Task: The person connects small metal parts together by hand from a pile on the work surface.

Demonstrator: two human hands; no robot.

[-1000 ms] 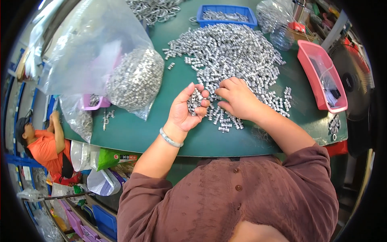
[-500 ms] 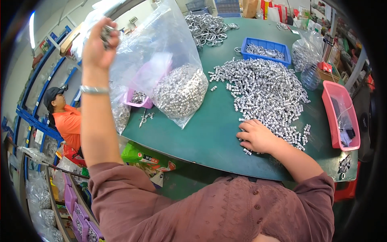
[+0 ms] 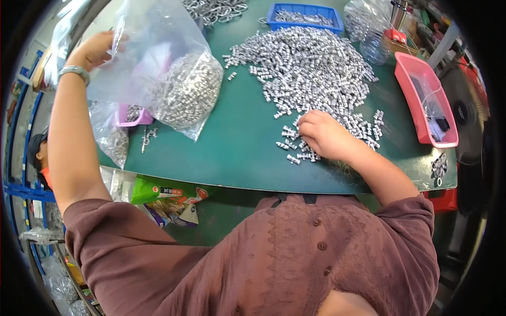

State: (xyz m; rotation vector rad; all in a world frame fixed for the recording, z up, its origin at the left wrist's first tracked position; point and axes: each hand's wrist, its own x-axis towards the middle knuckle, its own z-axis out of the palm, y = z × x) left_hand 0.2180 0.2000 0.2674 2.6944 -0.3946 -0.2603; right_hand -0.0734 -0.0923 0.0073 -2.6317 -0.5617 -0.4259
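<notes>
A large clear plastic bag point(image 3: 163, 31) stands on the left of the table, its lower part filled with small silver metal parts point(image 3: 187, 89). My left hand point(image 3: 97, 50), a bangle on its wrist, is raised at the bag's upper left. Its fingers stretch toward the film, apart and partly covered by it; I see no parts in them. A broad pile of the same ridged silver parts point(image 3: 316, 68) lies on the table. At its near edge rests my right hand point(image 3: 327, 136), fingers curled down over a few parts, its fingertips partly hidden.
The green table point(image 3: 237, 163) also carries a blue tray point(image 3: 305, 25) of parts, a pink basket point(image 3: 427, 100), a purple scoop point(image 3: 129, 116) and a smaller filled bag point(image 3: 110, 139). A fan point(image 3: 464, 110) stands at the right. Someone in orange is at the far left.
My left hand has lowered to the bag, and the parts it held no longer show. My right hand has drawn parts toward the near edge. The view has shifted.
</notes>
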